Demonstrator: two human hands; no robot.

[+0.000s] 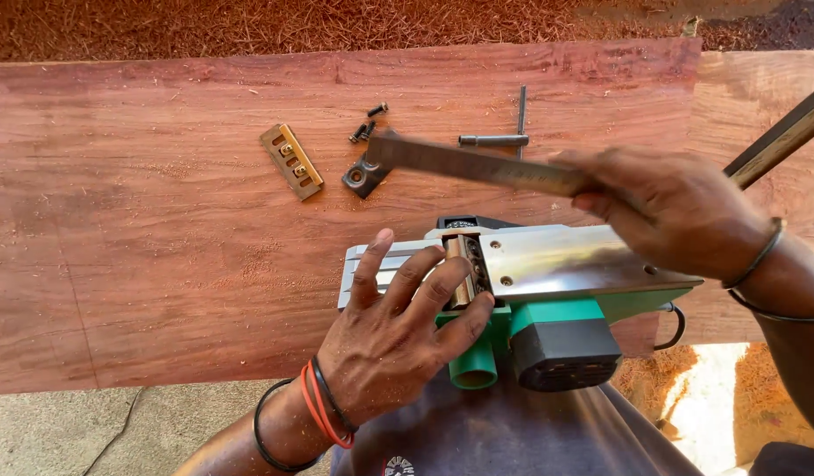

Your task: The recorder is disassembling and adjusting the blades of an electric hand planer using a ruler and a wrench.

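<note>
Left hand (398, 326) on upturned green planer (548, 291), right hand (680, 211) gripping steel ruler (477, 165)

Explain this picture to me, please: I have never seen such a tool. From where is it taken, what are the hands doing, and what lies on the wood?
The one picture comes from a camera on the person's head, looking down at their own two hands. An electric planer, green with a metal sole, lies upside down against a wide red plank. The left hand rests on the sole, fingers by the cutter drum. The right hand holds a steel ruler above the planer. On the plank lie a brass plate, a dark bracket, small screws and a T-shaped wrench. Wood shavings cover the ground beyond.
</note>
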